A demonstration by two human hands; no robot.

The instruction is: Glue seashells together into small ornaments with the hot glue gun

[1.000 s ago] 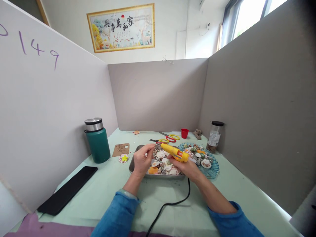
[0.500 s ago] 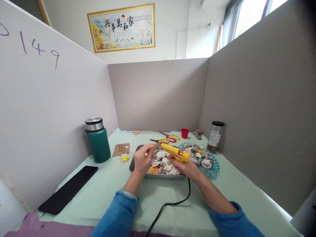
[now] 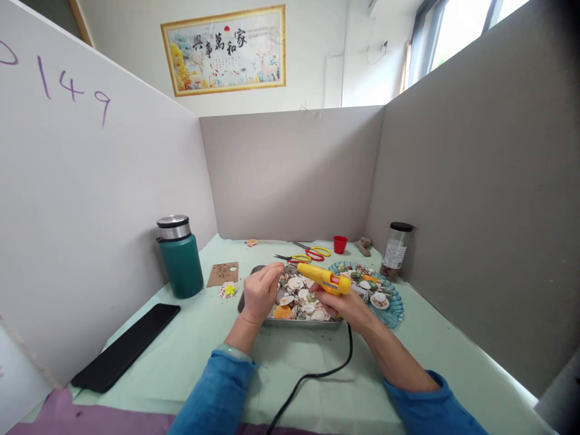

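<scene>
My right hand (image 3: 348, 308) is wrapped round a yellow hot glue gun (image 3: 324, 279), whose nozzle points left toward my other hand. A black cord (image 3: 317, 374) trails from it down to the table's front. My left hand (image 3: 260, 293) is closed in a pinch above the left side of a metal tray (image 3: 303, 323); whatever its fingertips hold is too small or hidden to name. Seashells (image 3: 299, 296) of several kinds fill the tray under both hands. Right of it, a blue scalloped glass plate (image 3: 394, 305) carries more shells.
Two pairs of scissors (image 3: 315, 252) lie behind the tray, near a red cup (image 3: 339, 244). A lidded jar (image 3: 395, 251) stands at right. On the left are a green bottle (image 3: 180, 260), a black phone-like slab (image 3: 129, 344), a brown card (image 3: 223, 274) and a shell piece with a yellow star (image 3: 229, 290).
My left hand has turned slightly, its fingertips now closer together and raised a little. The glue gun has shifted slightly to the right in my right hand.
</scene>
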